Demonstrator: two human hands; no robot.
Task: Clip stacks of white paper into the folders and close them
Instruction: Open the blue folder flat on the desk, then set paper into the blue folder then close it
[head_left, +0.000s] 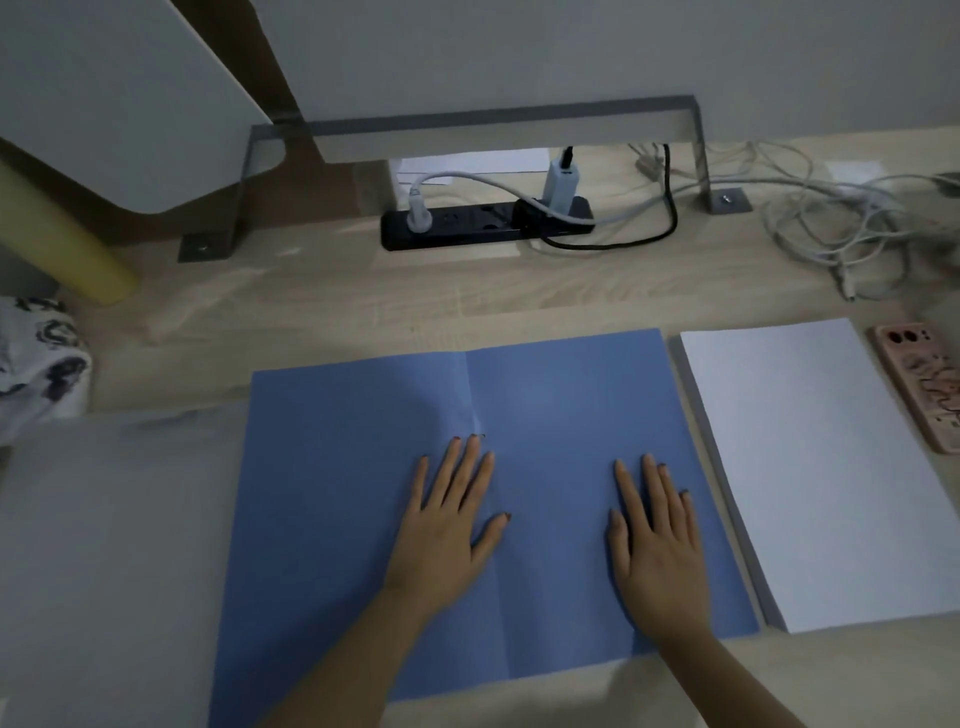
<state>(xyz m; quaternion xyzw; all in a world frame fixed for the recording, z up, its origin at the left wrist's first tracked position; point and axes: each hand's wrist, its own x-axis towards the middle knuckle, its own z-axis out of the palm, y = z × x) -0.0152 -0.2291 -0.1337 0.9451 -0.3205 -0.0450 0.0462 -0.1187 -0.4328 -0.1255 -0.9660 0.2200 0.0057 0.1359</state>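
Blue folder (519, 395) lies open on the tabletop (337, 296); left hand (447, 525) and right hand (657, 540) press it flat, each grip wide; white paper stack (826, 467) just beside.

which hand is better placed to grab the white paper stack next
Right, probably. The right hand rests flat on the right half of the open blue folder, beside the white paper stack just past that edge. The left hand lies by the centre crease, farther away.

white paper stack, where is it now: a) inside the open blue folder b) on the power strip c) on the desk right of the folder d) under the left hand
c: the white paper stack lies on the desk just right of the open blue folder.
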